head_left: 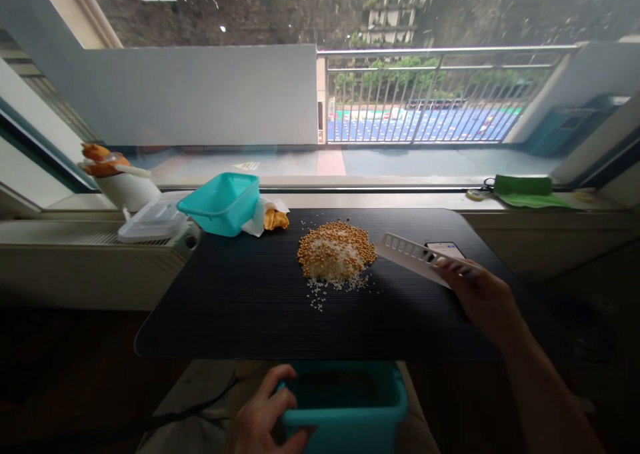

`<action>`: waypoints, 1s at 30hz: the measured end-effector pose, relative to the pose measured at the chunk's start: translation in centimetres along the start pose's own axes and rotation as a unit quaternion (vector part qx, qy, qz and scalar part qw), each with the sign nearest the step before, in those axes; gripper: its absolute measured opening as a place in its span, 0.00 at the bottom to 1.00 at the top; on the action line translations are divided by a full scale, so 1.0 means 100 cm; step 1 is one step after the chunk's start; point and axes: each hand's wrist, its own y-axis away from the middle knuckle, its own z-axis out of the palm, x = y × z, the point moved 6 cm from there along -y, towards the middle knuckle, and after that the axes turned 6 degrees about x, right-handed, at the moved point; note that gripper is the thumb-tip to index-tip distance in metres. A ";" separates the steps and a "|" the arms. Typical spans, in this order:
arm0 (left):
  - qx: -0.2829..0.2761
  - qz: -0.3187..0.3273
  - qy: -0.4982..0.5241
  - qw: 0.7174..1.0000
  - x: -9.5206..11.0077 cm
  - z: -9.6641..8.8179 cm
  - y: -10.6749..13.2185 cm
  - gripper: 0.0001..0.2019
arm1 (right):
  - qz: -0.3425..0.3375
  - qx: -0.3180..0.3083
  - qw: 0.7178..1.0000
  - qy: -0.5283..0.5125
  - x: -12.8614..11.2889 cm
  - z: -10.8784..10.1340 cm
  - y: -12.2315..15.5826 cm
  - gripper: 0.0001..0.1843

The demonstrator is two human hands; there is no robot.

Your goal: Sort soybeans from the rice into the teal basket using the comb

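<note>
On the dark table (240,294) lies a pile of yellow beans, like soybeans, and white rice (336,253), with loose grains along its near side. My right hand (480,297), right of the pile, grips a white plastic strip (407,257) with a row of slots. The strip's far end reaches close to the pile's right edge and hangs above a phone (445,249). Below the table's near edge, my left hand (267,414) is closed on the left rim of a teal plastic bin (350,417). The bin's inside is dark, so its contents cannot be made out.
A second teal container (223,204) stands at the table's back left, beside crumpled tissue and a brown scrap (276,219). A clear plastic lid (153,217) and white pot (127,187) sit further left. Green cloth (527,191) lies on the right sill.
</note>
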 end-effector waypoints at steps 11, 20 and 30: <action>-0.009 -0.004 0.012 1.000 0.011 0.008 -0.006 0.06 | 0.018 -0.081 0.996 -0.016 -0.006 -0.001 0.002 0.15; -0.069 0.009 0.036 0.997 0.034 0.018 -0.016 0.08 | 0.117 -0.043 0.989 -0.075 0.022 -0.031 0.038 0.13; -0.081 0.001 0.072 0.994 0.049 0.023 -0.015 0.08 | 0.244 -0.059 0.962 -0.105 0.023 -0.070 0.090 0.12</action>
